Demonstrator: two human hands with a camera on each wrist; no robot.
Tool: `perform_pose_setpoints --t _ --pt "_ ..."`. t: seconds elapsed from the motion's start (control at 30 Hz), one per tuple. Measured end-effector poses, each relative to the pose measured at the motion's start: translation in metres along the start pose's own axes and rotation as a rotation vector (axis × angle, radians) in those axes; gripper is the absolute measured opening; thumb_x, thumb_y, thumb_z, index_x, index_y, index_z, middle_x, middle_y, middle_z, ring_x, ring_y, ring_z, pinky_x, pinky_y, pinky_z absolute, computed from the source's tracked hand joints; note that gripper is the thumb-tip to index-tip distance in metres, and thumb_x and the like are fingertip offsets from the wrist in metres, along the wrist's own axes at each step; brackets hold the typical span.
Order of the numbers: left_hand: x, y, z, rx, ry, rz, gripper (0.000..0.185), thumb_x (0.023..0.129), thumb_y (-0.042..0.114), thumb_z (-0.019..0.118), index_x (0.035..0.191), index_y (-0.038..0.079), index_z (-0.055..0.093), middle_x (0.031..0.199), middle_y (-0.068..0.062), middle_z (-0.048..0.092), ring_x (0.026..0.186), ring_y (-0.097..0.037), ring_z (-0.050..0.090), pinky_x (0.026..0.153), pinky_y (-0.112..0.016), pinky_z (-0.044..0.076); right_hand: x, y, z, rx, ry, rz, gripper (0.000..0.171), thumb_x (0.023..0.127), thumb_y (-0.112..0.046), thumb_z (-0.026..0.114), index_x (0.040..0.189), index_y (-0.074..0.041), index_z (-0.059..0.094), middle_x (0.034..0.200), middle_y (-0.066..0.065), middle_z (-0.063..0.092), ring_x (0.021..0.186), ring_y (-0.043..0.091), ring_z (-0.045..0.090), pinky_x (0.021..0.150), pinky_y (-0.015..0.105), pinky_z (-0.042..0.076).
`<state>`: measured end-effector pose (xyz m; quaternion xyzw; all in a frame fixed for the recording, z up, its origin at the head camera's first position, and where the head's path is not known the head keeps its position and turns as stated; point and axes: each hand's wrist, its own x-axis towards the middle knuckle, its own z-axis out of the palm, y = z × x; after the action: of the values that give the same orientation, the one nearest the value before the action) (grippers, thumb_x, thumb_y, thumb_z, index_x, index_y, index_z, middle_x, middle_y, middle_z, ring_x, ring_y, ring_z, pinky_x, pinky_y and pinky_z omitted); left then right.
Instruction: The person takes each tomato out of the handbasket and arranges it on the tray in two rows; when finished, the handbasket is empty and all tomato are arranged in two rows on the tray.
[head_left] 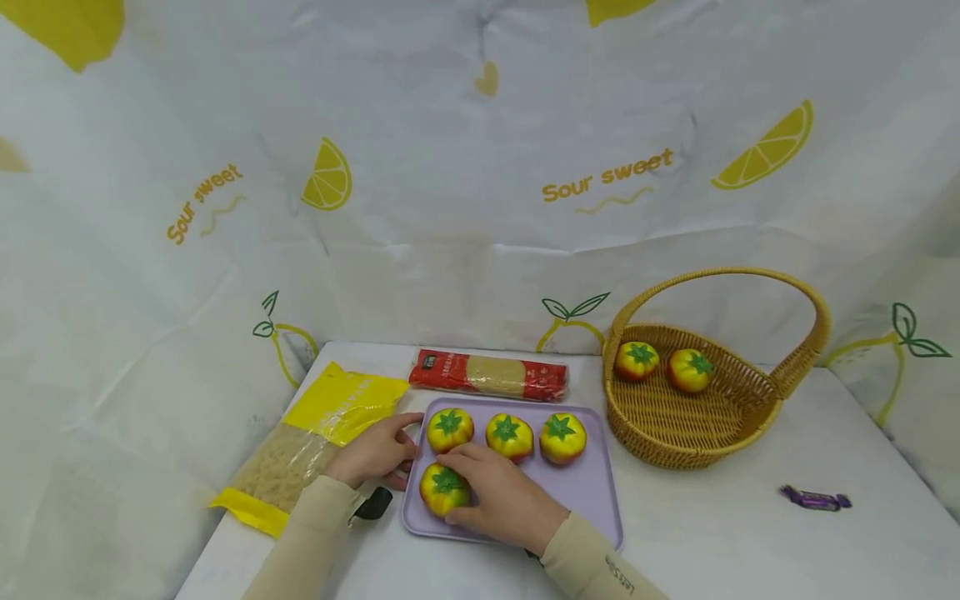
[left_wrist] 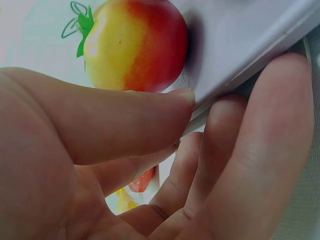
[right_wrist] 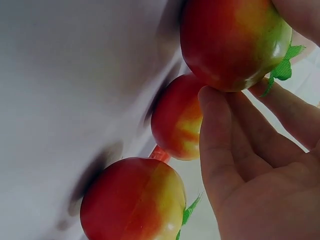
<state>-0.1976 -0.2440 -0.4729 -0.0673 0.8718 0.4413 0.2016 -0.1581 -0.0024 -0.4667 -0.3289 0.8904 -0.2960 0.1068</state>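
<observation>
The right hand (head_left: 501,500) lies on the lilac tray (head_left: 581,492) with its fingers curled around the front tomato (head_left: 442,490), which sits at the near left part of the tray; the hand covers the right side of this tomato. In the right wrist view the fingers (right_wrist: 225,150) touch the tomato from the side, and much of that picture is blurred grey.

The left hand (head_left: 375,454) holds the left edge of the tray. In the left wrist view its thumb (left_wrist: 125,125) presses on top of the rim and the fingers are under it, so the palm side is mostly hidden.

Three more tomatoes (head_left: 508,436) stand in a row at the back of the tray. Behind the tray lies a noodle packet (head_left: 489,375), and at the left a yellow bag (head_left: 315,446), partly under the left arm. A small black object (head_left: 372,504) near the left wrist is hard to make out. The wicker basket (head_left: 697,425) on the desk (head_left: 750,533) holds two tomatoes (head_left: 663,365). A purple candy (head_left: 815,499) lies well apart at the right.
</observation>
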Motion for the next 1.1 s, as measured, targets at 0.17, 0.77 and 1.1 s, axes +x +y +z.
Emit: perform_pose_setpoints --t 0.17,0.77,1.1 --pt "0.0008 0.0007 -0.0007 0.002 0.0 -0.014 0.062 0.103 0.009 0.068 0.161 0.017 0.051 0.105 -0.013 0.064 0.08 -0.024 0.068 0.064 -0.035 0.068 0.0001 -0.0015 -0.0007 -0.01 0.002 -0.007 0.064 0.091 -0.035 0.088 0.149 -0.02 0.064 0.147 -0.006 0.064 0.129 0.01 0.062 0.118 0.041 0.055" --pt "-0.0029 0.0014 0.0001 0.001 0.0 0.003 0.06 0.104 0.007 0.067 0.161 0.017 0.051 0.104 -0.013 0.064 0.08 -0.024 0.068 0.064 -0.036 0.068 0.0001 0.0002 0.0002 -0.031 0.006 -0.017 0.069 0.09 -0.037 0.09 0.151 -0.02 0.062 0.15 -0.004 0.062 0.134 0.012 0.061 0.12 0.041 0.053" --pt "-0.0009 0.0007 -0.0007 0.002 -0.006 0.006 0.06 0.104 0.008 0.066 0.161 0.016 0.051 0.104 -0.013 0.065 0.079 -0.024 0.069 0.064 -0.036 0.068 0.0009 0.0001 -0.0018 -0.037 -0.002 -0.021 0.071 0.09 -0.039 0.089 0.152 -0.019 0.061 0.151 -0.004 0.062 0.136 0.013 0.061 0.12 0.043 0.053"
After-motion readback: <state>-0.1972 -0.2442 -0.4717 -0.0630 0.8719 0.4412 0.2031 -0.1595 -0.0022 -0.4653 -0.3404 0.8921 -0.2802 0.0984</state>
